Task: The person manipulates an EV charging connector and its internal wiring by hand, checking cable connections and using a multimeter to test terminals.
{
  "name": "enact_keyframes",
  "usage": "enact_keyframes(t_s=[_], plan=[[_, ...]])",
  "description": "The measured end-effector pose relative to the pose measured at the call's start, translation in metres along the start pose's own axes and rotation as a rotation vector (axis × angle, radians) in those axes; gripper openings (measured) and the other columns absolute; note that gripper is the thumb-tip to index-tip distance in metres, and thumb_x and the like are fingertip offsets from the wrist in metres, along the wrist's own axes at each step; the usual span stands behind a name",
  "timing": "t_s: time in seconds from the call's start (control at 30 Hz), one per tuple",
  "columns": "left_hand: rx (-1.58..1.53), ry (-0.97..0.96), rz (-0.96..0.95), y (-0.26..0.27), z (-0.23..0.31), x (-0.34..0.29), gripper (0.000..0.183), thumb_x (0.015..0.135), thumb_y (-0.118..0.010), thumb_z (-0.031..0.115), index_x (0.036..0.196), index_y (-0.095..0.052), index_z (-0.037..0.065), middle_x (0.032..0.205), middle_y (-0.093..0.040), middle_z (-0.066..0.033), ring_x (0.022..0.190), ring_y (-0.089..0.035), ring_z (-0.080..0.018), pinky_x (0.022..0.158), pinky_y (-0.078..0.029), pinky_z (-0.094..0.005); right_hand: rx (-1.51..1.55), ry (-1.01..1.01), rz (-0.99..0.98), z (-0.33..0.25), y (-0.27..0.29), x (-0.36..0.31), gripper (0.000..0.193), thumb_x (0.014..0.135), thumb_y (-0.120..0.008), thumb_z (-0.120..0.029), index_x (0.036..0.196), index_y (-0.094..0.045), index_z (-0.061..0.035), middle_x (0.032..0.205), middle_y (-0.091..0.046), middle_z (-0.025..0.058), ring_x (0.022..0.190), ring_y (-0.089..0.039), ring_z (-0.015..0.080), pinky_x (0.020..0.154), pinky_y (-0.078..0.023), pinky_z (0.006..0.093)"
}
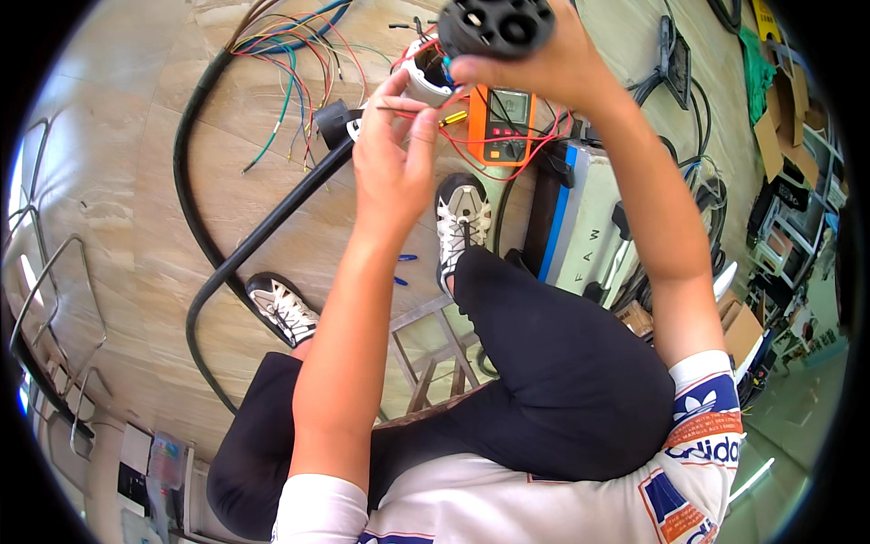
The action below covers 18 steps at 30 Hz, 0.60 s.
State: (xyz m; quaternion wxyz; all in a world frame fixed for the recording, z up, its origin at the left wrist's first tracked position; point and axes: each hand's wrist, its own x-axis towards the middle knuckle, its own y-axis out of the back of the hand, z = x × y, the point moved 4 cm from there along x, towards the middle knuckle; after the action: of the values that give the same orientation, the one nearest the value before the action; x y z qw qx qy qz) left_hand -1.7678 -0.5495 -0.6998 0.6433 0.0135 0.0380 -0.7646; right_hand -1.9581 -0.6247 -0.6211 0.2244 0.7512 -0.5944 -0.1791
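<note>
My right hand (553, 63) grips a black round multi-hole connector (497, 25), its socket face turned up toward me. My left hand (391, 150) is closed, pinching a thin red wire (442, 102) that runs across toward the connector. Between the hands is a white hollow connector housing (428, 80) with thin wires at its opening. Close by on the floor lies an orange multimeter (503, 125) with red leads (544, 143). A small yellow-handled tool (453, 118) sits next to the meter. The far fingertips of my right hand are hidden.
A thick black cable (186, 181) curves over the tiled floor (136, 227), ending in several loose coloured wires (290, 63). On the right stands a silver and blue case (580, 213); cardboard (784, 122) and clutter lie beyond. Blue pens (406, 257) lie near my shoe (464, 222).
</note>
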Motion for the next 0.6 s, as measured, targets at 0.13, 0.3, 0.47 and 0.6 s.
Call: enact_keyframes(t_s=[0.13, 0.3, 0.47, 0.6], plan=[[-0.101, 0.103, -0.029, 0.019, -0.008, 0.026, 0.019, 0.1, -0.062, 0.014, 0.11, -0.057, -0.001, 0.139, -0.056, -0.0197, 0.118, -0.06, -0.0235, 0.099, -0.051, -0.0372, -0.038, -0.176, -0.086, -0.012, -0.006, 0.045, 0.056, 0.07, -0.089, -0.047, 0.095, -0.068, -0.0023, 0.086, -0.072, 0.0078, 0.078, -0.065, 0.0159, 0.074, -0.053, 0.0329], [-0.28, 0.365, -0.087, 0.03, 0.011, 0.019, 0.015, 0.102, -0.057, 0.014, 0.11, -0.054, 0.001, 0.138, -0.057, -0.0193, 0.124, -0.058, -0.0258, 0.1, -0.053, -0.0407, 0.042, -0.142, -0.061, -0.028, -0.009, 0.038, 0.054, 0.072, -0.087, -0.047, 0.096, -0.07, -0.0013, 0.085, -0.072, 0.0088, 0.079, -0.066, 0.0169, 0.074, -0.053, 0.0325], [-0.265, 0.265, -0.119, 0.016, 0.007, 0.0, 0.015, 0.101, -0.06, 0.013, 0.107, -0.055, 0.0, 0.144, -0.052, -0.0238, 0.125, -0.058, -0.027, 0.099, -0.051, -0.0364, 0.014, -0.254, -0.062, -0.018, -0.008, 0.03, 0.057, 0.071, -0.087, -0.048, 0.099, -0.071, -0.0004, 0.086, -0.072, 0.0104, 0.081, -0.067, 0.0181, 0.077, -0.054, 0.033], [-0.076, 0.223, -0.092, 0.004, 0.008, -0.006, 0.016, 0.1, -0.062, 0.013, 0.107, -0.057, 0.0, 0.145, -0.05, -0.025, 0.126, -0.056, -0.027, 0.098, -0.052, -0.0365, 0.038, -0.237, -0.033, -0.007, -0.008, 0.022, 0.064, 0.07, -0.088, -0.051, 0.105, -0.07, 0.0002, 0.093, -0.073, 0.0127, 0.088, -0.069, 0.02, 0.083, -0.055, 0.0341]])
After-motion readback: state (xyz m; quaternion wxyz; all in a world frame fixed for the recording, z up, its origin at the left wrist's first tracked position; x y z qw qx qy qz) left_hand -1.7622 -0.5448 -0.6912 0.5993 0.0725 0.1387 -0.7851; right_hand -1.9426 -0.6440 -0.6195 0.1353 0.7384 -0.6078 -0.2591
